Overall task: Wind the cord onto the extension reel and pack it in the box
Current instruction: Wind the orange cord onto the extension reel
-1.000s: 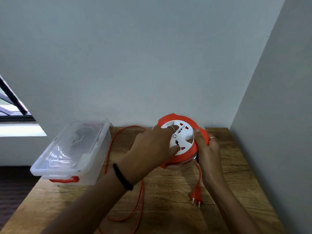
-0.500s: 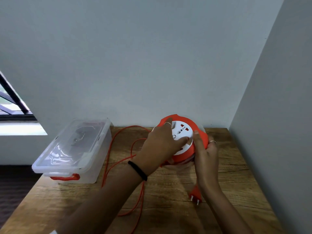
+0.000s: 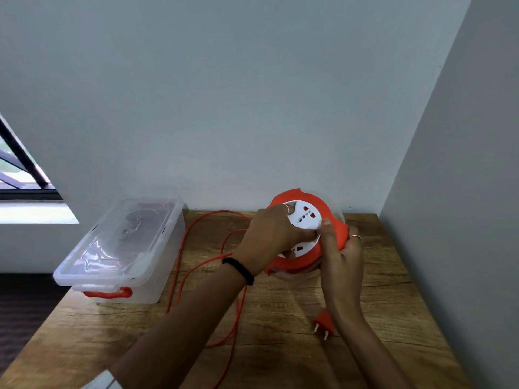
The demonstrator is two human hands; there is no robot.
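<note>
Two hands hold the reel (image 3: pixel 306 234) above the table (image 3: pixel 379 299): the left hand (image 3: pixel 276 235) curls over its white socket face, the right hand (image 3: pixel 341 255) grips its orange rim. Left of the reel, loose cord (image 3: pixel 184 272) loops over the wood. The plug (image 3: pixel 323 324) lies nearer than the reel, by the right wrist. The lidded box (image 3: pixel 123 248) stands far left of the reel.
</note>
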